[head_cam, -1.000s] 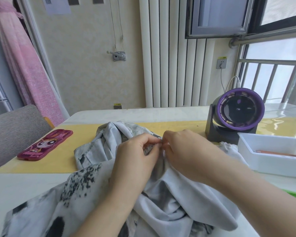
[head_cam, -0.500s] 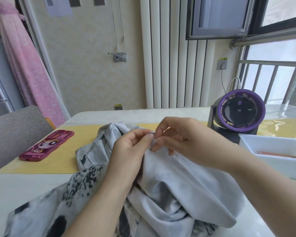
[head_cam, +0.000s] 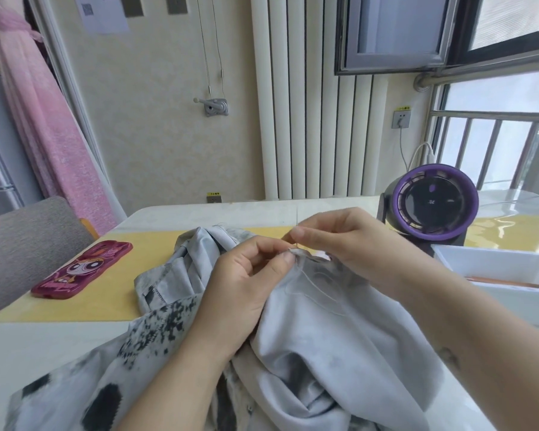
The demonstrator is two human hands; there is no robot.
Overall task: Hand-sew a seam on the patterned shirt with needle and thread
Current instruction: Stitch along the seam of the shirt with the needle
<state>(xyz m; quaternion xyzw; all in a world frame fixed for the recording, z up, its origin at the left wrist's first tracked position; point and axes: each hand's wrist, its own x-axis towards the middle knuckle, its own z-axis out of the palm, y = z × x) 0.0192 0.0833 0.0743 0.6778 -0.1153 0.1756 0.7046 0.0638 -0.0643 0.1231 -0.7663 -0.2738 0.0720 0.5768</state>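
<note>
The grey shirt (head_cam: 318, 343) with black blotches lies bunched on the table in front of me. My left hand (head_cam: 246, 284) pinches a raised fold of the shirt between thumb and fingers. My right hand (head_cam: 339, 241) sits just right of it and pinches a thin needle (head_cam: 297, 225) that stands nearly upright above the fold. A pale thread (head_cam: 308, 284) loops loosely over the cloth below my fingers.
A pink cartoon phone case (head_cam: 83, 269) lies on the yellow mat (head_cam: 112, 300) at the left. A purple-rimmed fan (head_cam: 433, 206) stands at the back right, with a white tray (head_cam: 511, 275) in front of it. A grey chair (head_cam: 22, 241) is at the far left.
My right hand has lifted from the fold and now holds the needle upright with its tip above the cloth. Loose thread now shows on the shirt. My left hand keeps its pinch.
</note>
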